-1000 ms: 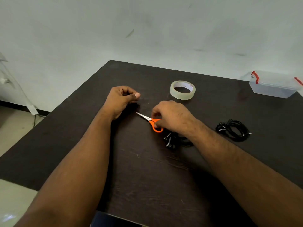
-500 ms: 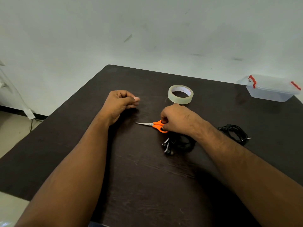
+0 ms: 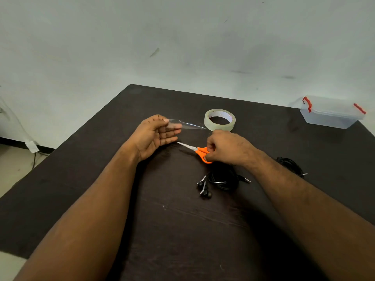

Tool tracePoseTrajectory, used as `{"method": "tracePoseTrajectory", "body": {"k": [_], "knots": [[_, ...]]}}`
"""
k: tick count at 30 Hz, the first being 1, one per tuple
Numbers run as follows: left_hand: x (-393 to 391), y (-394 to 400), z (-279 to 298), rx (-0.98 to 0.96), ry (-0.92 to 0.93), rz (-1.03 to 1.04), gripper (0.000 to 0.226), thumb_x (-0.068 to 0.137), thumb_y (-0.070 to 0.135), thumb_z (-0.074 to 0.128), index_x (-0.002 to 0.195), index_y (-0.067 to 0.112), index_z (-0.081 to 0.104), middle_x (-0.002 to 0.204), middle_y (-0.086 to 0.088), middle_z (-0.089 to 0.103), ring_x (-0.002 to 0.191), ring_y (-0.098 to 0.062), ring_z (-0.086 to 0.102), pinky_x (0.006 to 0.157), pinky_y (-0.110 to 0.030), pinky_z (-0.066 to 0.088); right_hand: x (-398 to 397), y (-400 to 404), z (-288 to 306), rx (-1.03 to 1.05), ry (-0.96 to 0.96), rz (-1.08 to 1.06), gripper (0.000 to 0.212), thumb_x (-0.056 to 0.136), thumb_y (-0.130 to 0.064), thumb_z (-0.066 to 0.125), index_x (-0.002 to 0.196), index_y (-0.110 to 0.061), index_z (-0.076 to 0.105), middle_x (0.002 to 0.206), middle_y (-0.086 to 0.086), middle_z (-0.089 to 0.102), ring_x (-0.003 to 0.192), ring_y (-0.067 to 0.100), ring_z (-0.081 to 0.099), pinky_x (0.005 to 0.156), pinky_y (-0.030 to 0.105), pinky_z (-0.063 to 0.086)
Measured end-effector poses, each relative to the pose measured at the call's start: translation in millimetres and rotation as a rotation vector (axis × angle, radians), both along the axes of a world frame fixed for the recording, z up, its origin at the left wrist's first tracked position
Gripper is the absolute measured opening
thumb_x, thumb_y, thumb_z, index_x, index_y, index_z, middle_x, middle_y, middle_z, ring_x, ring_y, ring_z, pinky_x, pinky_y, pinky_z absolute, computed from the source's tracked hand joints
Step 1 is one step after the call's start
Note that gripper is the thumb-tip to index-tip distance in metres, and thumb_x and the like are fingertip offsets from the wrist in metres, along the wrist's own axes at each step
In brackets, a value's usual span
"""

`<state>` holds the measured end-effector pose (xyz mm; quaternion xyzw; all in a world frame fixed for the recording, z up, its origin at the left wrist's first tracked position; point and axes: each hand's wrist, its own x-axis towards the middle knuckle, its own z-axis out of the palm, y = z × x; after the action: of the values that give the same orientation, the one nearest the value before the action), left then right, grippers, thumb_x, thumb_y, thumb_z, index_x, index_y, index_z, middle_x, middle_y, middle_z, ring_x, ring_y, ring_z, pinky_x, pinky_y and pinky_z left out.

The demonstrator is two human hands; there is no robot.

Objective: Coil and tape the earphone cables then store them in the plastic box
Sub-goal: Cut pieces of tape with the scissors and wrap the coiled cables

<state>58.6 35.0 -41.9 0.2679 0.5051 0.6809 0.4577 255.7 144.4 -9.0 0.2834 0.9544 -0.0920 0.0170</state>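
My left hand (image 3: 156, 134) is palm-up with its fingers stretched out, and it holds a clear tape strip (image 3: 188, 125) at the thumb tip. The strip reaches right toward the tape roll (image 3: 220, 126), which lies flat on the dark table (image 3: 162, 220). My right hand (image 3: 227, 148) grips the orange handles of the scissors (image 3: 199, 151), blades shut and pointing left. A coiled black earphone cable (image 3: 223, 178) with its earbuds lies just below that hand. A second black coil (image 3: 290, 164) shows behind my right forearm. The clear plastic box (image 3: 332, 118) with red clips stands at the far right, lid on.
The table's left edge drops to a tiled floor (image 3: 12, 171). A pale wall (image 3: 182, 47) runs behind the table's far edge. A cable and white tag (image 3: 31, 147) hang near the floor at the left.
My left hand has opened from a curled pinch to spread fingers, and the tape strip now shows. My right hand stays on the scissors. The view has tilted down slightly.
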Motion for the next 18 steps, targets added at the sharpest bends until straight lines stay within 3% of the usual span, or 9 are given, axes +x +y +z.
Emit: {"method": "tracePoseTrajectory", "body": {"k": [3, 8, 12, 15, 18], "knots": [[1.1, 1.4, -0.7, 0.006, -0.049, -0.025, 0.025, 0.1, 0.011, 0.039, 0.079, 0.019, 0.049, 0.111, -0.024, 0.069, 0.109, -0.033, 0.066, 0.094, -0.045, 0.052, 3.6, 6.8, 0.2, -0.067, -0.084, -0.064, 0.03, 0.086, -0.037, 0.061, 0.065, -0.018, 0.053, 0.068, -0.004, 0.052, 0.067, 0.016, 0.052, 0.062, 0.034, 0.042], [2.4, 4.2, -3.0, 0.025, -0.13, -0.047, 0.027, 0.101, 0.016, 0.037, 0.076, 0.021, 0.044, 0.117, -0.026, 0.066, 0.112, -0.034, 0.064, 0.098, -0.045, 0.049, 5.9, 11.3, 3.8, -0.257, -0.068, -0.111, 0.015, 0.09, -0.022, 0.059, 0.082, -0.012, 0.065, 0.076, 0.003, 0.059, 0.067, 0.016, 0.05, 0.059, 0.03, 0.038], [2.5, 6.9, -4.7, 0.024, -0.203, -0.043, 0.027, 0.101, 0.019, 0.036, 0.075, 0.02, 0.044, 0.118, -0.026, 0.065, 0.112, -0.034, 0.064, 0.099, -0.045, 0.048, 9.9, 4.4, -0.4, -0.86, 0.142, -0.292, 0.015, 0.087, -0.021, 0.068, 0.073, -0.016, 0.064, 0.055, -0.001, 0.045, 0.041, 0.008, 0.034, 0.04, 0.02, 0.026], [1.6, 7.0, -5.1, 0.02, -0.253, -0.027, 0.026, 0.1, 0.019, 0.035, 0.078, 0.018, 0.047, 0.119, -0.026, 0.065, 0.114, -0.034, 0.063, 0.099, -0.045, 0.048, 8.2, -1.0, -2.1, -1.177, 0.283, -0.341, 0.03, 0.087, -0.04, 0.065, 0.07, -0.017, 0.056, 0.05, -0.004, 0.034, 0.035, 0.006, 0.025, 0.035, 0.015, 0.019], [1.4, 7.0, -4.8, 0.019, -0.292, -0.015, 0.027, 0.101, 0.018, 0.034, 0.079, 0.016, 0.05, 0.121, -0.027, 0.064, 0.115, -0.035, 0.063, 0.101, -0.046, 0.047, 4.8, -4.6, -1.9, -1.219, 0.317, -0.33, 0.045, 0.08, -0.061, 0.061, 0.073, -0.017, 0.056, 0.052, -0.004, 0.036, 0.035, 0.004, 0.023, 0.034, 0.012, 0.017]]}}
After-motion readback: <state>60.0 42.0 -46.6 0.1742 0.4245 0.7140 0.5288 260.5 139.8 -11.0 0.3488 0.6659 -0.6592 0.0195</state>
